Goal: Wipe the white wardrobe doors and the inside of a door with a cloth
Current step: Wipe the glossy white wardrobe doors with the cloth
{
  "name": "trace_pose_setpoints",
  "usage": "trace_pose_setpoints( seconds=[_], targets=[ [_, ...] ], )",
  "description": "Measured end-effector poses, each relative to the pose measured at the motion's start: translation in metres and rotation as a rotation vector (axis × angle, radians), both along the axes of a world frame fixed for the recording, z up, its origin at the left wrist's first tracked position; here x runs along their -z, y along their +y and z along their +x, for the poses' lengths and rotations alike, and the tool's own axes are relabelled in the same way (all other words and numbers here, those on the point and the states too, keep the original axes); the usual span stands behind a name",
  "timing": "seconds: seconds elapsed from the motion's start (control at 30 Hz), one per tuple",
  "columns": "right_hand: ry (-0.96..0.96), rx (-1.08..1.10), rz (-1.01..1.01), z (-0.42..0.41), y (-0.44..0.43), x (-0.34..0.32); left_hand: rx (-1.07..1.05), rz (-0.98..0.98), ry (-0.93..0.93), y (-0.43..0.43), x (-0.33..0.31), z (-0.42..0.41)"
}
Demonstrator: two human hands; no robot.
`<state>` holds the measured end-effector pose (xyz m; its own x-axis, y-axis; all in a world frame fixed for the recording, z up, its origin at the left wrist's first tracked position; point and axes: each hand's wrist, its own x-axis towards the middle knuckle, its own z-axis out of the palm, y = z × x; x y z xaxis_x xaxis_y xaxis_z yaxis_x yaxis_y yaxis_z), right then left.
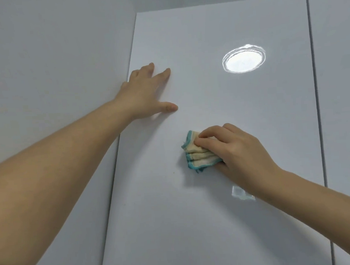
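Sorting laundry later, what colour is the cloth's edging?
Teal-blue edging on a cream cloth, seen in the head view.

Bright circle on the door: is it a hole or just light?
Head view: just light, a glare mirrored in the glossy wardrobe door; head view again, a fainter square reflection shows below the right hand gripping the cloth, and the left hand casts a soft shadow on the door.
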<state>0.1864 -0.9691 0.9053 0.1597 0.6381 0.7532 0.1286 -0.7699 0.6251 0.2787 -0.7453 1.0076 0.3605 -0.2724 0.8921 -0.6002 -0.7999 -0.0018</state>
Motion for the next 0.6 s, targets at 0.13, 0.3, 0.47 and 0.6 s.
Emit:
trace_pose_setpoints(
  seconds=[0.13,0.3,0.47,0.6],
  targets=[
    [0.053,0.023,-0.219,0.007,0.013,0.036,0.041,-0.023,0.008,0.002,0.002,0.002],
    [-0.044,0.051,-0.09,0.02,0.032,0.007,0.104,-0.042,0.078,0.004,-0.002,0.005],
    [-0.082,0.03,0.004,0.034,0.051,0.006,0.152,-0.059,0.124,0.007,-0.005,0.005],
    [0.003,0.009,-0.225,0.041,0.056,0.054,0.134,-0.043,0.133,0.009,-0.007,0.003]
  ],
)
